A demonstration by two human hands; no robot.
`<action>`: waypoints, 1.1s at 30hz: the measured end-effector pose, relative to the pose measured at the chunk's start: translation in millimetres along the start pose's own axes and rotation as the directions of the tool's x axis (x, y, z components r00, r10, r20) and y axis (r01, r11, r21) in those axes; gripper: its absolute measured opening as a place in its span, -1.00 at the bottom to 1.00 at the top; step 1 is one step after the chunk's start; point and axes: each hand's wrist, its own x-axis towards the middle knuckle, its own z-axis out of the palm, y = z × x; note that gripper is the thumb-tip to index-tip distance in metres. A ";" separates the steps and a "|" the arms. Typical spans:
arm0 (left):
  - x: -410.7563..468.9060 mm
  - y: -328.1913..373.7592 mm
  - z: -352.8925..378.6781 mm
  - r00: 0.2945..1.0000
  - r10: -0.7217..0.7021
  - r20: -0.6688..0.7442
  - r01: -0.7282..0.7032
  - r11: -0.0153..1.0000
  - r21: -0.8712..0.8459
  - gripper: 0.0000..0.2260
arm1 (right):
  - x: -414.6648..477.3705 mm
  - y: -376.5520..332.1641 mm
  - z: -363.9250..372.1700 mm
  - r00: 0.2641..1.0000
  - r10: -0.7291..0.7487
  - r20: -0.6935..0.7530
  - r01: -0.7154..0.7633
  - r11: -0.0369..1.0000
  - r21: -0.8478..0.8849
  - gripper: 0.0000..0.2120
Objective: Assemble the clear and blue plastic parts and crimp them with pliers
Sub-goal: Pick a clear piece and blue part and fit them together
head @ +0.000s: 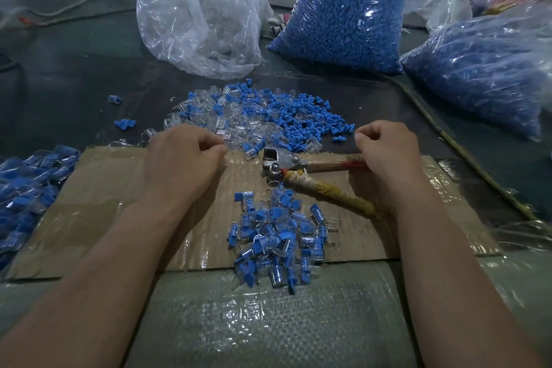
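Note:
A loose pile of clear parts and blue parts lies on the dark mat beyond the cardboard sheet. Assembled clear-and-blue pieces are heaped on the cardboard's near edge. The pliers lie on the cardboard with jaws pointing left, one handle red, the other wrapped in yellowish cloth. My left hand sits at the near edge of the clear parts with fingers curled and thumb against fingertips; any part inside is hidden. My right hand hovers over the red handle, fingers curled, nothing visible in them.
A nearly empty clear bag stands behind the pile. Two bags full of blue parts are at the back right. More assembled pieces lie heaped at the left edge. A woven plastic sack covers the near surface.

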 end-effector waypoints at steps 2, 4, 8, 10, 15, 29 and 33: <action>-3.0 4.1 -2.1 1.000 -0.001 -0.030 -0.001 0.998 -0.064 -0.94 | 2.9 -0.6 3.1 0.997 -0.047 0.065 0.049 0.998 -0.043 -0.75; -6.8 7.7 -3.4 1.000 -0.008 -0.030 0.005 0.994 -0.105 -0.79 | 3.6 -4.1 8.5 0.976 -0.120 0.184 0.139 0.986 -0.091 -0.64; -10.4 12.7 -4.3 0.999 -0.001 -0.037 -0.004 0.988 -0.152 -0.79 | 4.1 -7.2 18.1 0.921 -0.170 0.349 0.247 0.951 -0.188 -0.64; -10.4 14.2 -4.1 0.999 0.007 -0.035 -0.013 0.983 -0.182 -0.84 | 4.3 -6.6 16.5 0.943 -0.163 0.288 0.225 0.955 -0.195 -0.69; -10.8 17.3 -4.0 0.995 0.093 0.047 -0.084 0.983 -0.164 -0.85 | 4.0 -5.6 13.6 0.977 -0.138 0.164 0.159 0.979 -0.125 -0.79; -15.8 14.8 0.8 0.991 0.103 0.089 -0.079 0.967 -0.241 -0.73 | -15.7 -18.1 -3.5 0.979 -0.191 0.069 0.164 0.944 0.286 -0.81; -14.8 13.3 4.4 0.979 0.174 0.111 -0.139 0.954 -0.264 -0.79 | -32.5 -37.0 -5.6 0.952 -0.261 0.158 0.165 0.876 0.453 -0.69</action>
